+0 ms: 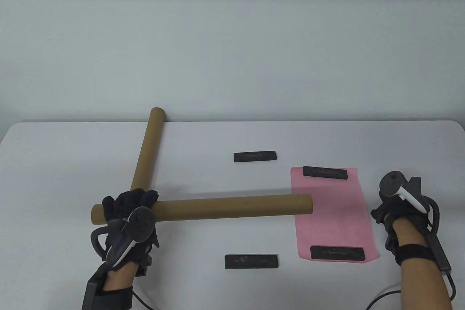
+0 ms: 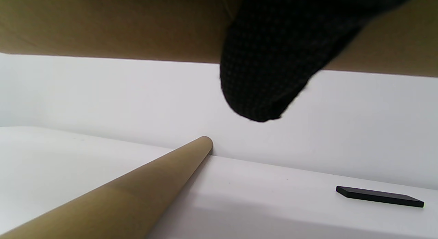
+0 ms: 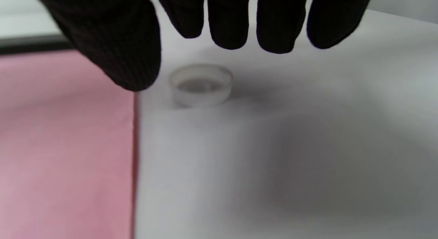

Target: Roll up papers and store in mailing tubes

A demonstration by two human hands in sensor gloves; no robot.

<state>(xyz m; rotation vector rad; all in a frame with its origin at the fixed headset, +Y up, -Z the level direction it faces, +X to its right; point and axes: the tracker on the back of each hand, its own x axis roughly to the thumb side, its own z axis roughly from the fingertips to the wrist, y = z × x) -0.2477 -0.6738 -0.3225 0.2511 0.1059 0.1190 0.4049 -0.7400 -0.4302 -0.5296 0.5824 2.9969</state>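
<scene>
left hand [image 1: 129, 212] grips held tube [image 1: 225, 207], axis left-right | right hand [image 1: 394, 208] fingers spread, holding nothing

A white round-cornered table [image 1: 218, 135] stands against a plain pale wall [image 1: 232, 33] — evenly lit.

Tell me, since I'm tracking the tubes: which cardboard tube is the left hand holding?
The left hand grips the crosswise tube, whose end overlaps the pink paper; the other tube lies untouched, angled toward the wall.

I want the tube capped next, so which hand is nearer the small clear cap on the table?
Right. The right hand hovers just above the clear cap, beside the pink paper. The left hand grips the mailing tube across the table.
</scene>
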